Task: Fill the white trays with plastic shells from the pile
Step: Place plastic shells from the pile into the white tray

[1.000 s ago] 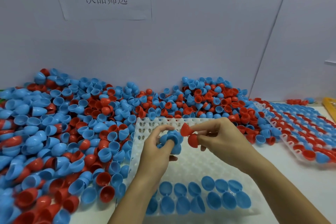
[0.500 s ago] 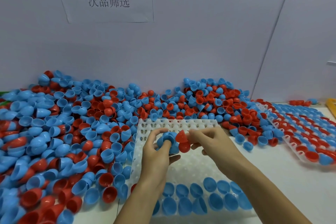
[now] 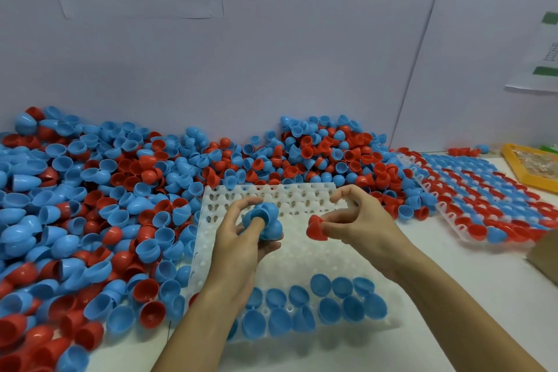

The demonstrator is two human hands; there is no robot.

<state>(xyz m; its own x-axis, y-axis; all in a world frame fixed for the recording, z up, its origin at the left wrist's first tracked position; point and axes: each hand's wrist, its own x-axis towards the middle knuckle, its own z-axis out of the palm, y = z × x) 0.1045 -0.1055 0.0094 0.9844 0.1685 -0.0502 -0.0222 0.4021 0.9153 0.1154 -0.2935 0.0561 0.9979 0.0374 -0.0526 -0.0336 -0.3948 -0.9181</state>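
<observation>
A white tray (image 3: pixel 302 254) with rows of holes lies in front of me; two rows of blue shells (image 3: pixel 320 305) fill its near edge. My left hand (image 3: pixel 238 238) hovers over the tray's middle and grips a cluster of blue shells (image 3: pixel 265 220), the thumb inside one of them. My right hand (image 3: pixel 359 220), a little to the right and apart from the left, pinches red shells (image 3: pixel 315 228) between thumb and fingers. A big pile of loose blue and red shells (image 3: pixel 105 205) covers the table to the left and behind the tray.
A second tray (image 3: pixel 489 205) packed with red and blue shells lies at the right. A yellow box (image 3: pixel 531 166) stands at the far right edge, and a brown corner (image 3: pixel 543 254) shows below it. Grey partition walls with paper notices stand behind the pile.
My hands have drawn apart: the right hand moved right with the red shells, away from the blue cluster in the left hand. The camera has tilted down slightly.
</observation>
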